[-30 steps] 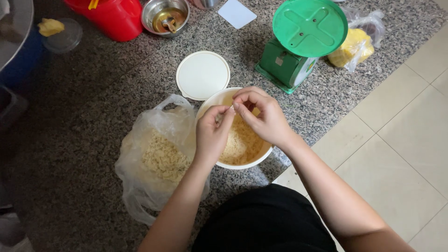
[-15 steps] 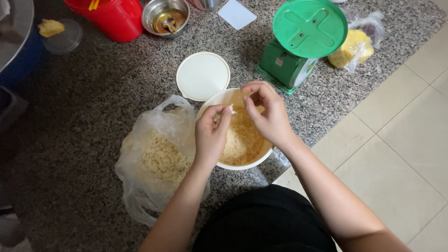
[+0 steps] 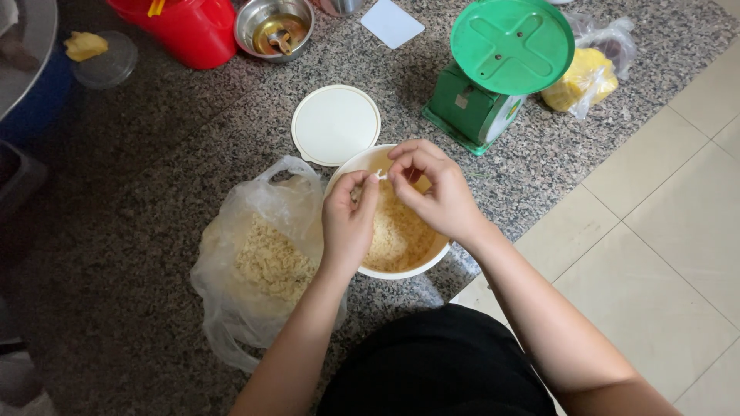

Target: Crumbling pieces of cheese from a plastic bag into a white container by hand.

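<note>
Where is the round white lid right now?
In the head view, the lid lies flat on the speckled floor just beyond the white bowl, left of the green scale.

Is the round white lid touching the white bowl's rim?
Cannot tell. In the head view the lid lies flat on the granite, its near edge meeting the bowl rim from above; no gap or contact shows plainly.

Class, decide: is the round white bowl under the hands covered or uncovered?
Uncovered. The white bowl shows pale crumbly contents, and the round white lid lies flat on the granite floor beside it.
</note>
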